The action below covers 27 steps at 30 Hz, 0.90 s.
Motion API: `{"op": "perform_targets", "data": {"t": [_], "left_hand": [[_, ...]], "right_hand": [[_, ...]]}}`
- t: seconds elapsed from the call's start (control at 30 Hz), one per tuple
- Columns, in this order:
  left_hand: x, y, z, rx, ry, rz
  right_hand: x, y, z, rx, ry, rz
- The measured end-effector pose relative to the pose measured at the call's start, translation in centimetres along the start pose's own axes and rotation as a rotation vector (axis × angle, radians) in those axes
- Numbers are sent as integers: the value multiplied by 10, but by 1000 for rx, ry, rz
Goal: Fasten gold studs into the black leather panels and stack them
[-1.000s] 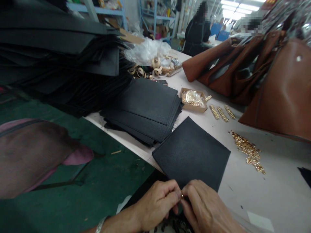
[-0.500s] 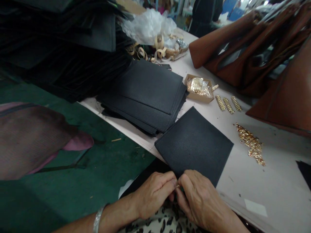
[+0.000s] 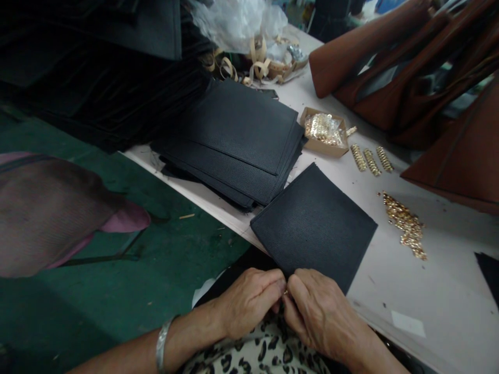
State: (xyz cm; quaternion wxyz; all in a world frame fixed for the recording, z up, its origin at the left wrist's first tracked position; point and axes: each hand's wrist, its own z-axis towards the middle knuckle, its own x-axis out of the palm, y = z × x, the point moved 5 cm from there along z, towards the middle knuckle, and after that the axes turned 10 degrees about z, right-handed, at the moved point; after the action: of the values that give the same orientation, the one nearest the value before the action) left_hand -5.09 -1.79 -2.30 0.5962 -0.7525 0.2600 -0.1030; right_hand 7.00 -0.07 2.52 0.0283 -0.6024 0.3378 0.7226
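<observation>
A black leather panel (image 3: pixel 315 226) lies on the table with its near corner over the edge. At that corner both hands meet, closed, fingertips almost touching. My left hand (image 3: pixel 255 301), with a silver bangle (image 3: pixel 161 343) on the wrist, pinches the corner. My right hand (image 3: pixel 322 309) pinches there too, and a tiny gold-coloured metal piece (image 3: pixel 286 292) glints at its fingertips. How the piece sits against the leather is hidden by the fingers. To the right lies a loose pile of small gold-coloured metal pieces (image 3: pixel 405 223).
Beyond the panel is a stack of black leather panels (image 3: pixel 241 130). A cardboard box (image 3: pixel 329 149) holds bagged gold pieces, with gold strips (image 3: pixel 372 162) beside it. Brown leather bags (image 3: pixel 374 98) stand at the right. A cloth-covered chair (image 3: pixel 58 213) is at the left.
The head view has shifted slightly, so the table items appear a little higher and farther right. Both hands keep their pinch at the panel's near corner.
</observation>
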Motion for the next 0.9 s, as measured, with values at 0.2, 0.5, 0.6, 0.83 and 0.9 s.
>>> {"op": "perform_targets", "data": {"t": [0.2,0.5,0.6,0.83,0.9], "left_hand": [[4,10,-4,-111,7,-200],[11,22,-3,-160,-7,-408],[11,23,-2,-164,-18,-478],[5,29,-9,-150,-145,-607],[-4,34,-11,-192,-324,-530]], "right_hand": [[-5,-10,-5,89,-12,292],[-10,-20,0,119,72,444],[-11,-21,2,116,149,432],[-26,-42,3,227,-47,607],[-27,-56,-3,350,-136,604]]}}
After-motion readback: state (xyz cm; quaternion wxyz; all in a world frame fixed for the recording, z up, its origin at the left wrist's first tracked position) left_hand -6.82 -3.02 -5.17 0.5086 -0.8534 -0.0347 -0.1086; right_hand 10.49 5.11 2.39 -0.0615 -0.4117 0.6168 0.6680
